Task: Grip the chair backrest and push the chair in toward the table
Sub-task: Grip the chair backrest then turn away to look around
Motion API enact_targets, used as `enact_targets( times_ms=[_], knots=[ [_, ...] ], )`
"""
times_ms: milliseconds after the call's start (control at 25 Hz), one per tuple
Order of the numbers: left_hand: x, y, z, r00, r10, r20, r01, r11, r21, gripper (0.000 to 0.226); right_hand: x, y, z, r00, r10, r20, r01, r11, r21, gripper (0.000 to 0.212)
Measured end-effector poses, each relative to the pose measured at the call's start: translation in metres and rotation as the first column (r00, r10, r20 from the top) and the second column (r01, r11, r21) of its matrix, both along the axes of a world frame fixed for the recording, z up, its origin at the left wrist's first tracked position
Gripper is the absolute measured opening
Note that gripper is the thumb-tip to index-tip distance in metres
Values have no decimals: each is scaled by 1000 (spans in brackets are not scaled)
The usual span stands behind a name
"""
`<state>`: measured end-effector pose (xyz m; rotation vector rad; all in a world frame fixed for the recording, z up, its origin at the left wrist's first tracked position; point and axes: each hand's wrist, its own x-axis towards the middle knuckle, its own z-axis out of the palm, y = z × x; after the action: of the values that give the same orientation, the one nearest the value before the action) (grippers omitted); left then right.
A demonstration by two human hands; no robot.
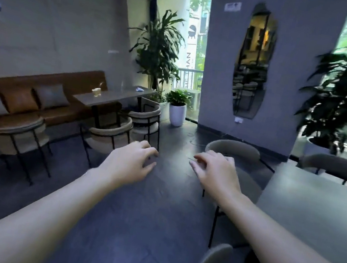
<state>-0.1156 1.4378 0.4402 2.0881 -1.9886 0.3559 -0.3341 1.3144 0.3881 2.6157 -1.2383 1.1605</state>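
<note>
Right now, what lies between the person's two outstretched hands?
In the head view, only bare dark floor shows between the left hand and the right hand; the grey curved chair backrest sits beyond the right hand.

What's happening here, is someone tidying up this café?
A person is reaching out with both bare arms. The left hand and right hand hang open in the air, holding nothing. A grey chair stands by the grey table just beyond the right hand; its backrest is not gripped yet.

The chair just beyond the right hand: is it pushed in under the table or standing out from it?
Standing out. The chair sits beside the table edge, its seat uncovered.
</note>
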Motion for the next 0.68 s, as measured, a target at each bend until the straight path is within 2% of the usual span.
enact_targets(
  times_ms=[120,240,440,560,680],
  knots=[
    [12,-34,3,987,-157,-24,157,988,-3,29,4,9,2,988,-152,-10,152,987,45,28],
    [19,-78,13,953,-299,-52,295,953,-63,28,1,1,12,958,-286,-19,287,958,7,27],
    [12,-136,8,874,-482,-71,475,875,-95,24,-14,-20,10,909,-415,29,415,910,2,26],
    [-3,-168,-21,794,-603,-73,601,798,-51,25,-23,-15,-17,854,-520,37,516,853,72,24],
    [-30,-192,-76,674,-732,-99,738,672,52,27,-36,10,-70,733,-680,33,671,729,135,22]
  ],
)
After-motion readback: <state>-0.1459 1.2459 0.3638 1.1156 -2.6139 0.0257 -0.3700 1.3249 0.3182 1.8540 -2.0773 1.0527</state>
